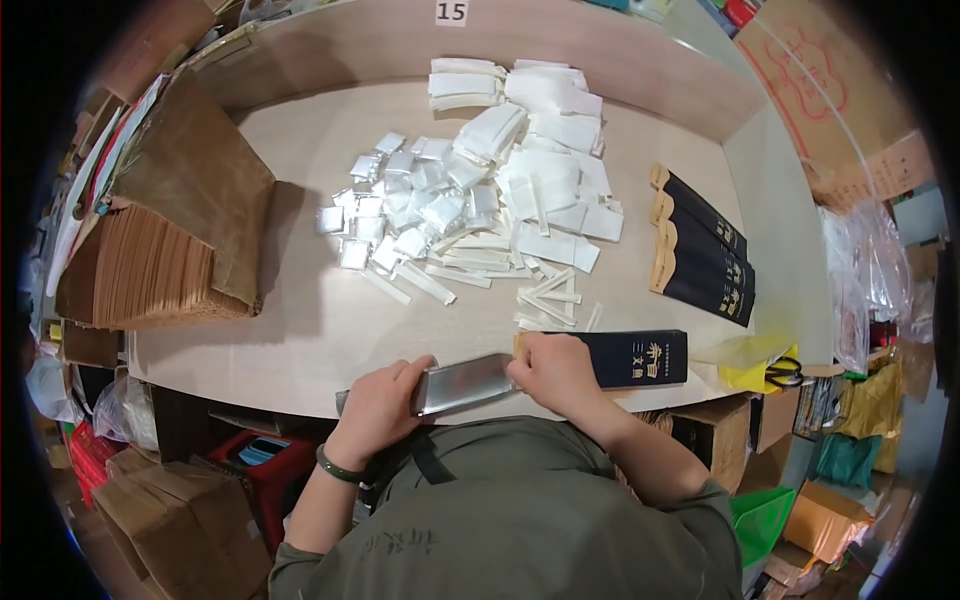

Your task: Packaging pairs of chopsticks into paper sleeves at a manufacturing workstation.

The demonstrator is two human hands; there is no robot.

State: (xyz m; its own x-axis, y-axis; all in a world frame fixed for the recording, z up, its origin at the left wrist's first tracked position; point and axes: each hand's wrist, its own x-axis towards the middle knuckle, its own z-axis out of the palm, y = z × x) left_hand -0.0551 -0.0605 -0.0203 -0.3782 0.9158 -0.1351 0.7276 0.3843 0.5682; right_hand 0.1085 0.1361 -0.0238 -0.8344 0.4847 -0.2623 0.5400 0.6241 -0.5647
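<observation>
My left hand (380,405) grips the left end of a shiny silver sleeve (465,383) at the table's near edge. My right hand (555,370) holds the open end of a dark flat paper sleeve (635,358) right where the silver sleeve meets it. Just beyond my right hand lie a few white paper-wrapped sticks (548,300). A green bracelet sits on my left wrist.
A heap of white napkins (545,170) and small clear packets (395,205) covers the table's middle. Several dark sleeves (705,262) lie at the right. A stack of brown paper bags (150,260) stands at the left. Yellow scissors (770,372) rest at the right edge. Cardboard boxes stand below.
</observation>
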